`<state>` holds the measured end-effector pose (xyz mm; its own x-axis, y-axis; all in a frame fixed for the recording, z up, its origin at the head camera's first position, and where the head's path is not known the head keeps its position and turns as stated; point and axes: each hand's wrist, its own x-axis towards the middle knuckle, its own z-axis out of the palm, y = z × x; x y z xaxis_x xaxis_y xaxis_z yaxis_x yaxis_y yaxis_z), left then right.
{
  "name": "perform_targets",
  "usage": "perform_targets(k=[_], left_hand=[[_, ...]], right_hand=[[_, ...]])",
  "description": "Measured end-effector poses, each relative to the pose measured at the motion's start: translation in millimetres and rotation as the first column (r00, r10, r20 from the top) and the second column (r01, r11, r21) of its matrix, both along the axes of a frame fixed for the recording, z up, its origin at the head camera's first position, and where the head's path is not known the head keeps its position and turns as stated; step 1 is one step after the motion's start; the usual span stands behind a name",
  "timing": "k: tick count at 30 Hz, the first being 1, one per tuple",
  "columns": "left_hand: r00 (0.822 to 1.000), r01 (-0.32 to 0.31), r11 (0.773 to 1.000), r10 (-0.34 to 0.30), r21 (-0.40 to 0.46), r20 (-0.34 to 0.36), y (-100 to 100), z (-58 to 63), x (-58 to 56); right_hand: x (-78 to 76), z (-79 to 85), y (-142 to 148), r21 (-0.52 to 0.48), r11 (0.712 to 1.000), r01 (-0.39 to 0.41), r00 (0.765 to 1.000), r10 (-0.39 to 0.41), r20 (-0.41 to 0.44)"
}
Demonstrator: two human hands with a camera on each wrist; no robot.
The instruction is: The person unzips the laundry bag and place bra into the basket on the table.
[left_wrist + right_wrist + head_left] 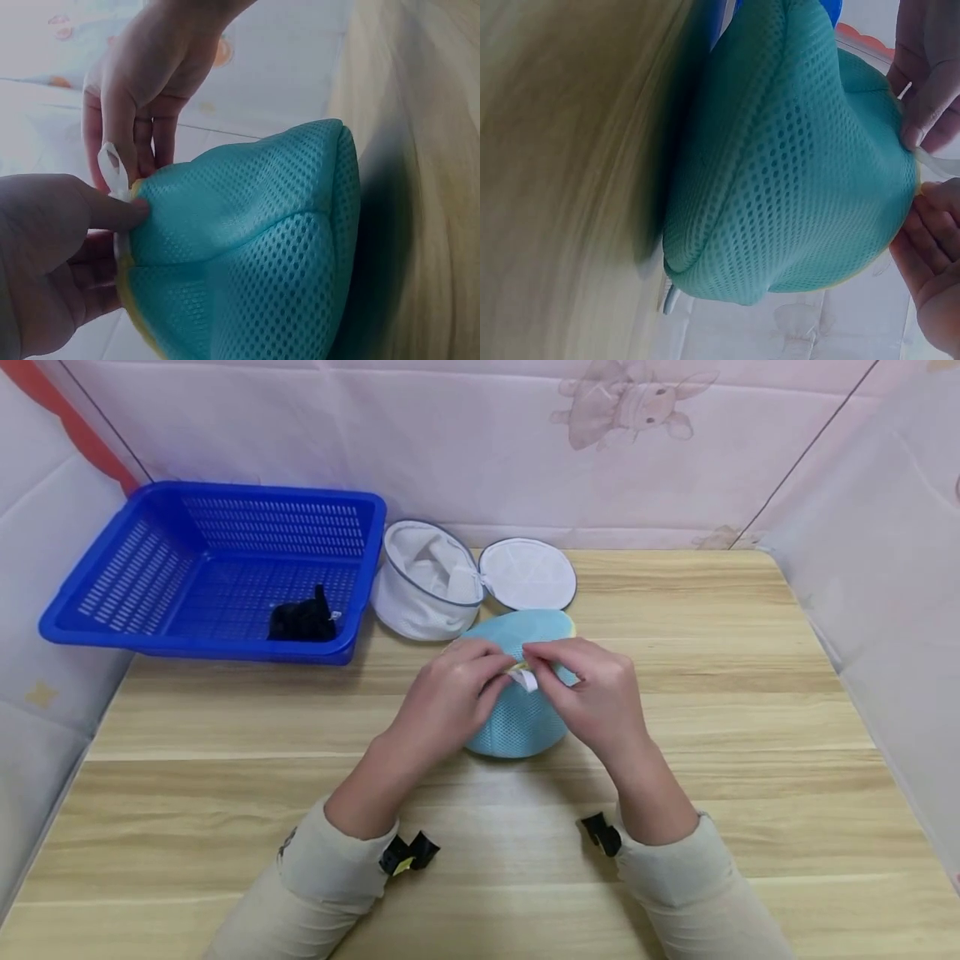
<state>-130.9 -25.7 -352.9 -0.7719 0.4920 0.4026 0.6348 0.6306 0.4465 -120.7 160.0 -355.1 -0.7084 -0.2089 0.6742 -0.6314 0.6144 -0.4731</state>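
A light-blue mesh laundry bag [517, 731] with yellow edging stands on the table in front of the person. My left hand [450, 689] pinches its yellow top edge between thumb and fingers, beside a small white loop [527, 679]. From the other side, my right hand [600, 693] pinches the same edge close by. Both thumbs point inward, and the fingertips nearly meet. In the left wrist view the mesh side [270, 247] bulges below the hands, and the loop [112, 169] sticks up between them. What lies inside the bag is hidden.
A blue plastic basket [82, 631] stands at the back left with a small black fuzzy thing [300, 620] inside. Beside it is a white mesh bag [423, 610], its round lid [528, 572] flipped back to the right. Fabric walls border the wooden table [750, 735].
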Motion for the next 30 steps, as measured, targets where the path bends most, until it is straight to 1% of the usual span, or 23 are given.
perform_targets(k=[3, 6, 11, 14, 16, 22, 30], left_hand=[[0.999, 0.007, 0.999, -0.005, 0.039, -0.038, 0.3, -1.4, -0.5], [0.998, 0.016, 0.997, -0.011, 0.072, -0.067, -0.4, -2.4, -1.9], [0.996, 0.021, 0.996, -0.012, 0.092, -0.093, -1.0, -3.5, -4.0], [0.994, 0.018, 0.995, -0.007, 0.103, -0.107, -1.2, -4.0, -4.5], [0.994, 0.017, 0.994, -0.005, 0.107, -0.111, -1.2, -4.1, -4.6], [0.992, 0.026, 0.993, -0.012, 0.114, -0.123, -1.3, -4.7, -4.2], [0.996, 0.027, 0.995, -0.018, 0.1, -0.09, -2.0, -4.7, -3.2]], right_hand=[[0.3, 0.2, 0.1, 0.013, 1.0, 0.007, 0.999, -0.008, 0.04], [0.4, 0.3, 0.9, 0.034, 0.999, 0.027, 0.992, -0.031, 0.119], [-1.5, -0.6, 0.9, 0.029, 0.999, 0.035, 0.965, -0.042, 0.258], [-2.7, -1.1, 0.8, 0.006, 0.999, 0.036, 0.947, -0.036, 0.32], [-3.4, -1.6, 0.2, -0.017, 1.0, 0.026, 0.936, -0.019, 0.352], [-4.0, -2.6, -1.8, -0.096, 0.995, -0.022, 0.913, 0.059, 0.404], [-7.0, -5.8, 1.1, -0.164, 0.986, 0.008, 0.888, 0.069, 0.455]])
